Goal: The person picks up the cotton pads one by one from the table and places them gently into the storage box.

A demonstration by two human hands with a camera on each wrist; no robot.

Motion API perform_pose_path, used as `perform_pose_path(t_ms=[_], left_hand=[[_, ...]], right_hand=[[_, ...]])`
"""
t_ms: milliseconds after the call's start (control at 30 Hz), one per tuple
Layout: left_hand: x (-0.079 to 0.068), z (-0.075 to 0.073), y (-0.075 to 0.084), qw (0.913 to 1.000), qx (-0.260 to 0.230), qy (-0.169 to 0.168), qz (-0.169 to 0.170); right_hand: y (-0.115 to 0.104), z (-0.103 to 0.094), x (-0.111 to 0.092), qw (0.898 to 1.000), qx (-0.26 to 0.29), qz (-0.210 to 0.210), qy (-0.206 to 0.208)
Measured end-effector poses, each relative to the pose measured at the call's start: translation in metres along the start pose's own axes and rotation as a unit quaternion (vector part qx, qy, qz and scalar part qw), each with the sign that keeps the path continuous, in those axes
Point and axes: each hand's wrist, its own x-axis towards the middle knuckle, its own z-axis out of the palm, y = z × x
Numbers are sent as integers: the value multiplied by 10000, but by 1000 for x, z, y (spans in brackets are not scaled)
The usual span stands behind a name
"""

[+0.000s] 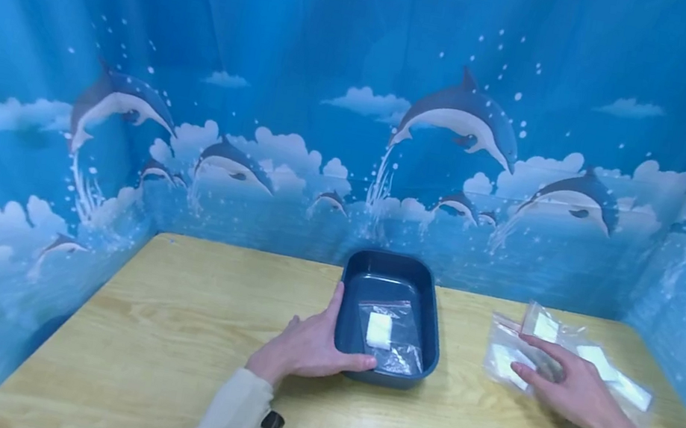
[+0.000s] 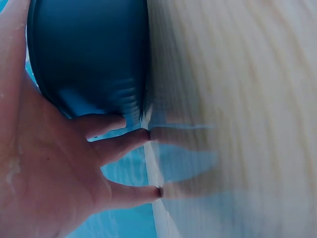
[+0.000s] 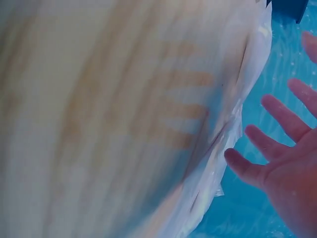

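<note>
A dark blue rectangular bin (image 1: 433,343) stands in the middle of the table near the curtain. Inside lies a clear zip bag (image 1: 402,326) with a white piece in it. My left hand (image 1: 314,345) spreads around the bin's near left corner, thumb across the near rim and index finger along the left side. In the left wrist view, other fingertips (image 2: 153,192) of this hand reach down to the tabletop. To the right, my right hand (image 1: 581,394) hovers with spread fingers over several clear zip bags (image 1: 506,359) with white contents, holding nothing.
The light wooden table (image 1: 197,311) carries the bin and the bags. A blue curtain (image 1: 318,36) with dolphins hangs along its back and sides. The bags overlap one another near the table's right edge.
</note>
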Motion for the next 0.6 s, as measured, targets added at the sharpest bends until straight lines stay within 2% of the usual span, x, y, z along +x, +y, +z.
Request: perform_pose_path(t_ms=[267,600], left_hand=[[0,-1,0,10000,-23,-84,31],[0,-2,1,9999,-119,-76,39]], right_hand=[[13,8,0,9980,-229,-593,-25],[19,12,6,9927,-342,-1115,317]])
